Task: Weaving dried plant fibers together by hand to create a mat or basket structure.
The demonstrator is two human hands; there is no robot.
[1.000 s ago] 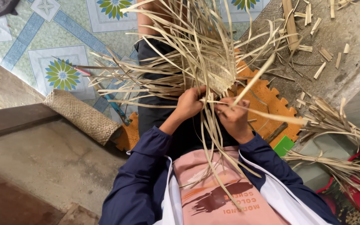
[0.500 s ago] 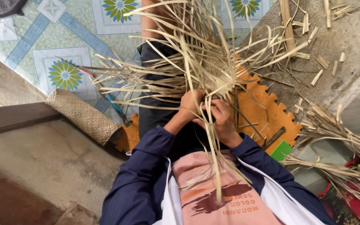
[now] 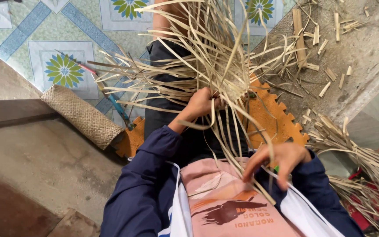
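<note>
Floor tiles (image 3: 18, 26) with green flower shapes spread out on one side, and bare grey ground (image 3: 356, 61) with small cut bits of stick lies on the other. Down below them a person sits on an orange foam mat (image 3: 277, 118) with bumpy edges. A big messy bunch of long, thin, pale strips (image 3: 198, 66) sticks out every way over the person's lap, and the middle of it looks woven together.

The left hand (image 3: 200, 103) is up in the middle of the bunch. Its grip is closed around some of the strips there. The right hand (image 3: 279, 160) is lower down, near the pink front of the shirt (image 3: 224, 197). Its fingers are bent around the ends of a few long strips that hang down from the bunch, pinching them loosely.

A roll of woven mat (image 3: 82, 115) lies off to the left, beside a dark wooden board (image 3: 9, 112). More loose strips (image 3: 365, 171) are piled on the right. A blue tool (image 3: 119, 107) lies on the tiles near the roll.
</note>
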